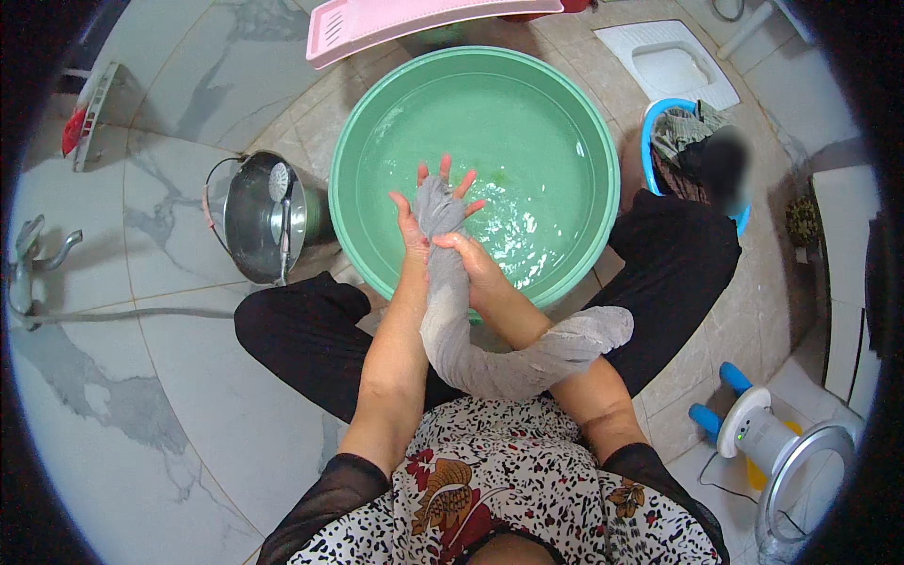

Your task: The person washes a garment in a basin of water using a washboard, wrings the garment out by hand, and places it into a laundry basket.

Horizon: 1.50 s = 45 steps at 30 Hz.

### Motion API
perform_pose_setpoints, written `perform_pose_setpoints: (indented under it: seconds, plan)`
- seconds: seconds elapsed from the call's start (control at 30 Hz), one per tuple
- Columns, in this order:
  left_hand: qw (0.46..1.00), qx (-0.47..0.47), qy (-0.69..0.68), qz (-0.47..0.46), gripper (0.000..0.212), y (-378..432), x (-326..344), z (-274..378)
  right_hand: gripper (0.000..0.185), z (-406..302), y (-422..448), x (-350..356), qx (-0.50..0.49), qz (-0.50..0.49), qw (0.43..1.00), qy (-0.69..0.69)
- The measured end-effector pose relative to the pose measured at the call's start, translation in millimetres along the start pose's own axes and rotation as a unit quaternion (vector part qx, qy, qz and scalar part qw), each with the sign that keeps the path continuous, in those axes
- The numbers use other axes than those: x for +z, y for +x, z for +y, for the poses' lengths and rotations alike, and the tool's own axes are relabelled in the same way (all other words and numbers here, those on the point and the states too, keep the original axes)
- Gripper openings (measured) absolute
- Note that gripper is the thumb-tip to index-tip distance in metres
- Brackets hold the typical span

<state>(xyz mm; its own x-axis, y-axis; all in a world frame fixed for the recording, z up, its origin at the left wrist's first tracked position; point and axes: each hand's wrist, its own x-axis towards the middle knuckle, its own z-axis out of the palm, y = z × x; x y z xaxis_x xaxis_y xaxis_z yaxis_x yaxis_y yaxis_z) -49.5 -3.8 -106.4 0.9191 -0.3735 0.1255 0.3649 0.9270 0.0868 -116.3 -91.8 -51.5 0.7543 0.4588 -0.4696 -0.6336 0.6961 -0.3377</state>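
Note:
A long grey cloth (487,364), twisted like a rope, runs from above the water back over my right forearm, where its end rests. My right hand (472,263) grips it near the upper part. My left hand (417,226) lies behind its bunched end with the fingers spread, the cloth against the palm; how firmly it holds is partly hidden. Both hands are over a large round green plastic basin (340,152) of water, close to its near side.
Left stands a metal bucket (244,240) with a shower head (280,182) in it. Beyond the basin is a pink plastic tray (424,25). At right, a blue-rimmed tub (646,152) holds clothes, near a squat toilet (671,63). A tap (28,268) is on the left wall.

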Motion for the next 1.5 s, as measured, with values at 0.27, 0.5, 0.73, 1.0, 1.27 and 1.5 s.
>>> perform_pose_setpoints:
  seconds: [0.27, 0.5, 0.73, 1.0, 1.27, 1.5]
  plan:
    - [0.958, -0.106, 0.157, 0.213, 0.019, 12, 1, 30, 0.026, -7, 2, 5, -0.019, 0.007, 0.999, -0.036]
    - [0.804, -0.266, 0.481, 0.226, 0.016, 29, 32, 29, 0.030, 15, 13, -16, -0.123, 0.079, 0.973, -0.181]
    - [0.597, -0.296, 0.727, 0.168, 0.014, 27, -8, 11, 0.022, 54, 40, -67, -0.195, 0.155, 0.925, -0.288]
    - [0.394, -0.237, 0.874, 0.160, 0.021, 24, -45, -21, 0.021, 57, 46, -84, -0.156, 0.270, 0.886, -0.344]
    - [0.334, -0.236, 0.890, 0.203, 0.022, 21, -75, -46, 0.029, 76, 69, -142, -0.126, 0.346, 0.863, -0.345]
    - [0.401, -0.304, 0.838, 0.212, 0.031, 3, -75, -21, 0.098, 47, 58, -104, -0.240, 0.236, 0.851, -0.403]
